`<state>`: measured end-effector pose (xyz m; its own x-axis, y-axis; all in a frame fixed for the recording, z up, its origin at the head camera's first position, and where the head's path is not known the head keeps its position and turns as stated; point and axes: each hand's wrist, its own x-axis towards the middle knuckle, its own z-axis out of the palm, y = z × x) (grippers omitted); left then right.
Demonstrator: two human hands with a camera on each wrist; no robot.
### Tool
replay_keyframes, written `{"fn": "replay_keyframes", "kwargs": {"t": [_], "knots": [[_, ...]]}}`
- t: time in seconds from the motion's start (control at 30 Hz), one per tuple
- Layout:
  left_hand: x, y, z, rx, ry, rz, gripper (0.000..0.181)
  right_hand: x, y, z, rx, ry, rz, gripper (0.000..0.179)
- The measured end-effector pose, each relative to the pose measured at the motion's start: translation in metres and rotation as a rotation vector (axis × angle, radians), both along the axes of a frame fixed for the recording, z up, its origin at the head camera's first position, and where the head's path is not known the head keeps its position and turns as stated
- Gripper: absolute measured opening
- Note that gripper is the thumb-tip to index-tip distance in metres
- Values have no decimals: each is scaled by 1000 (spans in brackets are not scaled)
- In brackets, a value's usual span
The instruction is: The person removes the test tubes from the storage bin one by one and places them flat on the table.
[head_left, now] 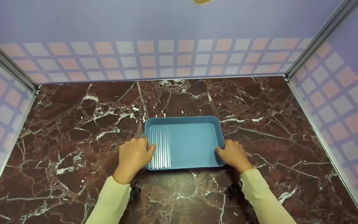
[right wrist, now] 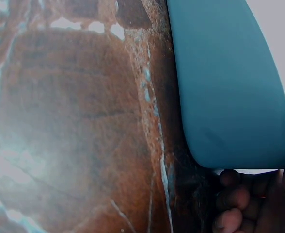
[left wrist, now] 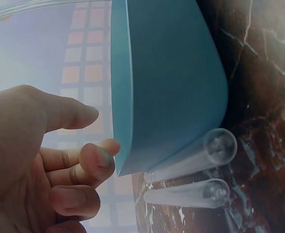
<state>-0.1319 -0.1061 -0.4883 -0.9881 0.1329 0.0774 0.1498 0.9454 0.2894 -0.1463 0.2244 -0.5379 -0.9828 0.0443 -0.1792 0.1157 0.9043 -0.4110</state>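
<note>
A blue rectangular tray with raised ridges on its left part sits on the marbled surface. At its left end is my left hand. In the left wrist view that hand's fingers curl loosely by the rim corner, and the thumb stands apart from the tray. My right hand grips the right end, thumb over the rim and fingers outside. In the right wrist view its fingers are curled beside the tray wall. Two clear tubes lie beside the tray; the head view does not show them distinctly.
The dark red marbled tabletop spreads around the tray. A lilac back panel with pink and white squares rises behind it. Similar panels stand left and right, with metal corner posts between them.
</note>
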Motion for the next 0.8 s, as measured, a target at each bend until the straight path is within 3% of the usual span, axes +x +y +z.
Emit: {"fn": "replay_keyframes", "kwargs": {"t": [0.8], "knots": [[-1,9,-2,11,16,-28,48,1,1,-1,6,10,-1,37]]}}
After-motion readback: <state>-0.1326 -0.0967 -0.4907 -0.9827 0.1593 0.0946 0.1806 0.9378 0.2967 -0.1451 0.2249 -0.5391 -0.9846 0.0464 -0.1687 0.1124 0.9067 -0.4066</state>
